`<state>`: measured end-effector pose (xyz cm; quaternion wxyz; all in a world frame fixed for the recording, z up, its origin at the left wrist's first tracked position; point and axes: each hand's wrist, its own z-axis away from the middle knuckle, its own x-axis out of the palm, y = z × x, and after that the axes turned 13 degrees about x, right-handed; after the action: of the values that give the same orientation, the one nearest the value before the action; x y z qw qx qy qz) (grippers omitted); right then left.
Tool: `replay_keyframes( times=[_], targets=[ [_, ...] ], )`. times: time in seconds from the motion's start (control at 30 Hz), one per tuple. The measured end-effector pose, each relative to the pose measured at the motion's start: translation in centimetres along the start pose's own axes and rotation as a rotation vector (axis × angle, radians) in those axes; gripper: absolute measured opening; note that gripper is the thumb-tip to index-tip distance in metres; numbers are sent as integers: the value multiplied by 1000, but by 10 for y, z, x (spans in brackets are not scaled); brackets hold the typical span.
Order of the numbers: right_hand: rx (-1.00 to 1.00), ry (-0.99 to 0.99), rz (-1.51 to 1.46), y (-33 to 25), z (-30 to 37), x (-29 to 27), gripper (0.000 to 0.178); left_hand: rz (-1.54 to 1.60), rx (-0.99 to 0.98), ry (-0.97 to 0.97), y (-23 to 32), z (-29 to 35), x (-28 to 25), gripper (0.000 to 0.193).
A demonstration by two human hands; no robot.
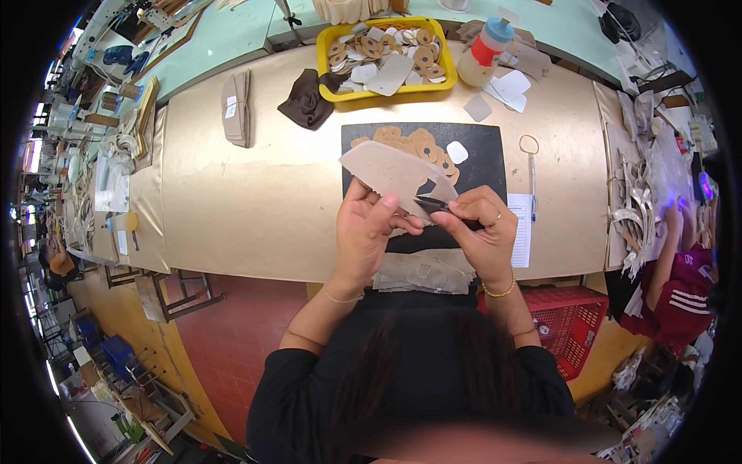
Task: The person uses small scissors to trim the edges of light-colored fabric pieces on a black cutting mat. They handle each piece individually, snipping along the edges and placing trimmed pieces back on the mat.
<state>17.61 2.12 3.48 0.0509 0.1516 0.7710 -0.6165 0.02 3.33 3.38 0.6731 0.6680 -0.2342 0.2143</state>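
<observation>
The beige piece (pixel 390 168) extends beyond the left grip (pixel 365 232) pinching its lower edge — right grip (pixel 488 228) clasping dark snips (pixel 431 204).

Red-and-yellow floor (pixel 212 348), blue seats (pixel 118 353), pale green tabletop (pixel 220 42)

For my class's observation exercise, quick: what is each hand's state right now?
Left hand: loosely curled, holding the beige piece.
Right hand: closed, holding a small dark tool at the piece.
</observation>
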Motion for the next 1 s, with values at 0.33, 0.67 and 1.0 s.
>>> replay_keyframes(
  times=[0.33,0.67,1.0],
  targets=[
    [-26,-26,-29,-1,-3,-2,25,-29,5,17,5,1,1,30],
    [21,-24,-53,-1,-2,-7,23,-60,29,-1,6,2,5,30],
    [269,1,-619,9,-2,-19,24,7,-99,-84,13,-5,-2,34]
  ],
)
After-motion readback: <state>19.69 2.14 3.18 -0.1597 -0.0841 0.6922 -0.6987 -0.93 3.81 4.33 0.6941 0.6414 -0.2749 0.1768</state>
